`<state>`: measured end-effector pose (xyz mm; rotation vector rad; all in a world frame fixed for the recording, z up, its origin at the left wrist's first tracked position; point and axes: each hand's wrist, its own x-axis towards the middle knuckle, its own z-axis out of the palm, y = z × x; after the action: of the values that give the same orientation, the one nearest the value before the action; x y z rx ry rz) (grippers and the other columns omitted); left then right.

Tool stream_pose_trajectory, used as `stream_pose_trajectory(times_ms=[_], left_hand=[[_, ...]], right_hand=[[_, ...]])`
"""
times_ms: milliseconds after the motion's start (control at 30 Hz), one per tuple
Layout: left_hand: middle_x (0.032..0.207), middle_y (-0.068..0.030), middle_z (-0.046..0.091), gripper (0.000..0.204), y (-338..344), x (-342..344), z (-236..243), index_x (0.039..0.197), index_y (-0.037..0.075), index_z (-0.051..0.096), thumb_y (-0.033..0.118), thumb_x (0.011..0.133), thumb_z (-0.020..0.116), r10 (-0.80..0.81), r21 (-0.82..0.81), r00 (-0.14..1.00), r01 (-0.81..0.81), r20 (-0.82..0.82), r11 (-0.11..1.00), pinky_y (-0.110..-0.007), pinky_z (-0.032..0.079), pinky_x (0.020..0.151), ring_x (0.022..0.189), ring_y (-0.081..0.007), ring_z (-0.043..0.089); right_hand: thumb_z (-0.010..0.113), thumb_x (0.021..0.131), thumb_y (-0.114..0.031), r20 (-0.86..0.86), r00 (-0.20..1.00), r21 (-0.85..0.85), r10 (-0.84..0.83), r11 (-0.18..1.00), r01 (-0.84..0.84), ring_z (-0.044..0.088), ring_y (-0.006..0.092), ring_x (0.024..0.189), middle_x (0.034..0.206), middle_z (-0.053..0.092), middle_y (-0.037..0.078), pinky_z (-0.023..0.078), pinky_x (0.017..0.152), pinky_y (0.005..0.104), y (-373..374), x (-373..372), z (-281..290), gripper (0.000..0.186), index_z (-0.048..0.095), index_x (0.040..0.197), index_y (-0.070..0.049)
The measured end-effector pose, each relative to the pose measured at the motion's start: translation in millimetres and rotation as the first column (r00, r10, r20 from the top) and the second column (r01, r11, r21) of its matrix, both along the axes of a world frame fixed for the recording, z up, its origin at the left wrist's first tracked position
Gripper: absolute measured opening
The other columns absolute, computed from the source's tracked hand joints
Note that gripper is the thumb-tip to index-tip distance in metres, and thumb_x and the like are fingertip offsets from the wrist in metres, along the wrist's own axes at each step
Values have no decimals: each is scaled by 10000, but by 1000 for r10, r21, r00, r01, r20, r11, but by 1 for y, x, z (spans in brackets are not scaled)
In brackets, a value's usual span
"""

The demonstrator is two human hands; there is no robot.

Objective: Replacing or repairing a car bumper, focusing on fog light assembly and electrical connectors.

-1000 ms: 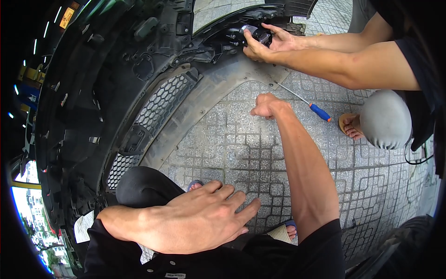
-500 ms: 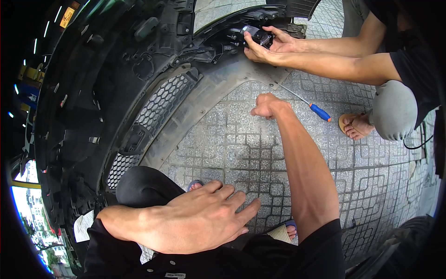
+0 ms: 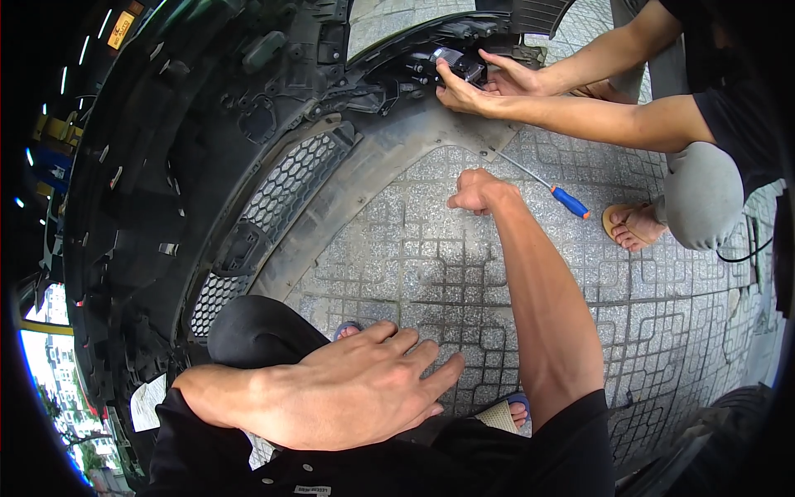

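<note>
My left hand (image 3: 356, 385) lies across the front of my body, palm down. Its fingers are spread and hold nothing. Farther out, over the paving, my right hand (image 3: 484, 192) is closed in a loose fist. Nothing sticks out of it. To its right lies a screwdriver (image 3: 570, 201) with a blue and orange handle, its shaft tip by the edge of a black car bumper (image 3: 331, 199). At the bumper's far end, a co-worker's two hands (image 3: 468, 95) hold a black part (image 3: 465, 68) with a shiny patch; the fingers partly cover it.
Honeycomb grille mesh (image 3: 294, 178) runs along the bumper on the left. The co-worker's grey knee (image 3: 704, 195) and sandalled foot (image 3: 633, 225) are at the right, near a thin black cable (image 3: 745, 258). My knee (image 3: 257, 331) is beside the grille. Patterned paving (image 3: 447, 273) lies below.
The co-worker's farther hand and forearm have shifted slightly around the black part, and that forearm is now more steeply angled. My own hands and the screwdriver have stayed put.
</note>
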<state>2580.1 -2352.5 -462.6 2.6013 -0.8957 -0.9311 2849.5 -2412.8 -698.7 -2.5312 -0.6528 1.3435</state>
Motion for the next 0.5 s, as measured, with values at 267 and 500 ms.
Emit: stream_pose_trajectory(times_ms=[267,500], left_hand=[[1124,-185,651,542,1,1,2,1472,-37,537,358,1101,554,-4,8,1000,4,9,1000,-438,504,995,1076,-326,653],[1119,-183,648,543,0,-2,0,1475,-36,535,356,1100,559,2,1,1000,-2,11,1000,-436,505,997,1079,-324,652]], right_hand=[[741,938,-447,2,1000,-12,-12,1000,12,643,258,1348,1494,633,68,545,1101,492,2,1,-2,623,635,1482,-162],[743,935,-444,-13,1000,-7,-16,1000,16,704,236,1233,1417,677,58,560,1067,480,-1,0,-3,602,654,1452,-151]])
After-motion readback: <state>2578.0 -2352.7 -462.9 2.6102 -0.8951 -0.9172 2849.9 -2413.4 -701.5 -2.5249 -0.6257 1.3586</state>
